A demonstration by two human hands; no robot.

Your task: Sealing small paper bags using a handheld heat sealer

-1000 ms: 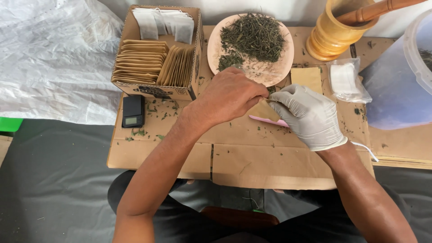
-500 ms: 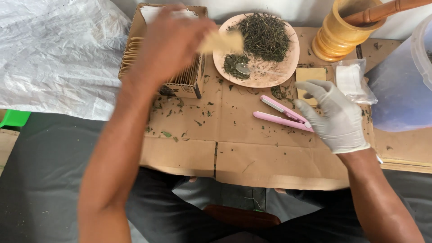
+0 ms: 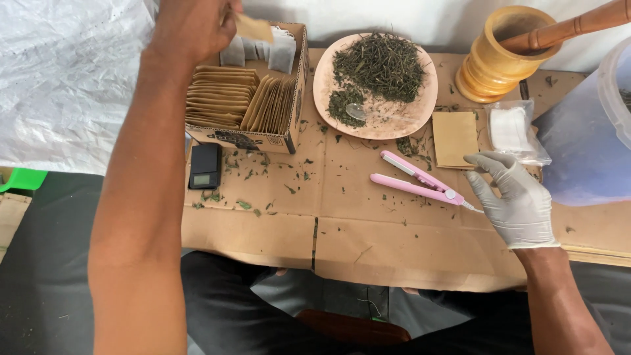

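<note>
Left hand [image 3: 190,29] — packet [image 3: 253,27] in fingers

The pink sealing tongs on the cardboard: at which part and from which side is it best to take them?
Probably at the joined end of the pink sealing tongs, lower right, beside the gloved right hand. The two arms meet there in one narrow handle, and spread open toward the upper left. Come from the right, from above, because they lie flat on the cardboard sheet.

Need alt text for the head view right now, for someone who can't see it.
The bare left hand holds a small brown paper pouch over a cardboard box of pouches. The gloved right hand rests open beside a pink heat sealer on cardboard; behind sit a plate of dried herbs and a wooden mortar.
</note>
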